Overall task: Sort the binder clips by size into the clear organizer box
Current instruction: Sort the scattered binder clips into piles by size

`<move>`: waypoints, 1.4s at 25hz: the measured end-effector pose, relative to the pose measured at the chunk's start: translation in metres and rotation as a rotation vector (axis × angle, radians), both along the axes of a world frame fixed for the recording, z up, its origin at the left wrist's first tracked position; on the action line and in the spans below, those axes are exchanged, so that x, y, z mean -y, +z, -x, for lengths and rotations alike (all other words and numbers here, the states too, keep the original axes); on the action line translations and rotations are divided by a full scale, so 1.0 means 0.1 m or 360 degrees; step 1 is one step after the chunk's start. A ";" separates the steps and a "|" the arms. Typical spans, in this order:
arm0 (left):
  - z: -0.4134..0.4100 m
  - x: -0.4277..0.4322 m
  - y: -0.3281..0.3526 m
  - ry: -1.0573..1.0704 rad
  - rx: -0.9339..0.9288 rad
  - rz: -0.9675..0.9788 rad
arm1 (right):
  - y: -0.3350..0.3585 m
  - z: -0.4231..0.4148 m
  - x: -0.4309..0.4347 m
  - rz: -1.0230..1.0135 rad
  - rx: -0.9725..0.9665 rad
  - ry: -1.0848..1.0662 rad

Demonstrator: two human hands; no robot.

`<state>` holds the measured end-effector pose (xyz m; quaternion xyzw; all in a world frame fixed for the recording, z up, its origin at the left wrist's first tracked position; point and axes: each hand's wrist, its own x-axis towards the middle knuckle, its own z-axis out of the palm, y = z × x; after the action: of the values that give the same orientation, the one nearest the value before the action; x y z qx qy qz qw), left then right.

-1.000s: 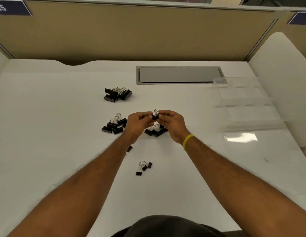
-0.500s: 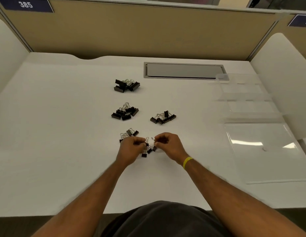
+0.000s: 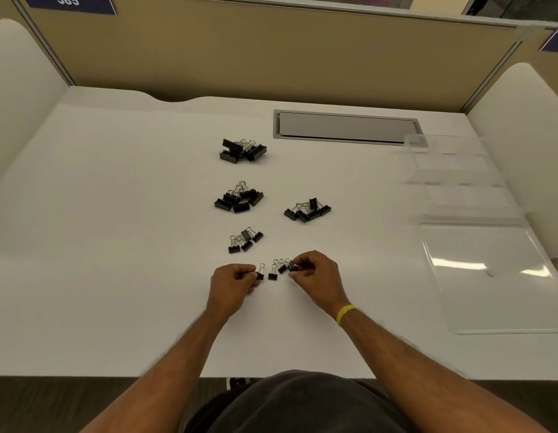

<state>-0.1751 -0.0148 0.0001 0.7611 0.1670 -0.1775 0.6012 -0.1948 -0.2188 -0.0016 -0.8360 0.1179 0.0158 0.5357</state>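
Black binder clips lie in separate piles on the white desk: the largest clips [image 3: 243, 150] farthest back, a medium pile [image 3: 239, 197] below them, another pile [image 3: 308, 210] to the right, and small clips [image 3: 245, 240] nearer me. My left hand [image 3: 232, 282] pinches a tiny clip [image 3: 260, 272]. My right hand [image 3: 316, 275] pinches another tiny clip [image 3: 293, 266]. Two tiny clips [image 3: 277, 270] lie loose between my hands. The clear organizer box [image 3: 455, 176] stands open at the right, its lid [image 3: 490, 276] flat on the desk.
A grey cable hatch [image 3: 346, 126] is set into the desk at the back. Tan partition walls and white side panels [image 3: 18, 89] enclose the desk. The desk's front edge [image 3: 115, 375] runs just before my body.
Both hands came back from the right middle pile to the tiny clips near me. They have since spread slightly apart, each pinching one tiny clip.
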 end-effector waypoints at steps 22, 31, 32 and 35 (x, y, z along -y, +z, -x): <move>-0.09 0.09 -0.01 -0.0439 0.0209 -0.0348 | 0.09 -0.27 0.20 0.0292 -0.0176 0.0337; -0.11 0.17 0.01 -0.0509 0.0295 -0.0385 | 0.08 -0.30 0.23 0.0373 -0.0247 0.0444; -0.10 0.18 0.02 -0.0536 0.0320 -0.0383 | 0.07 -0.30 0.23 0.0382 -0.0236 0.0443; -0.12 0.19 0.07 -0.0517 0.0458 -0.0365 | 0.08 -0.30 0.22 0.0385 -0.0160 0.0346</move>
<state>-0.1634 -0.0338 0.0069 0.8586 -0.0260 -0.1416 0.4920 -0.1644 -0.2409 0.0063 -0.9004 0.0545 0.1011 0.4196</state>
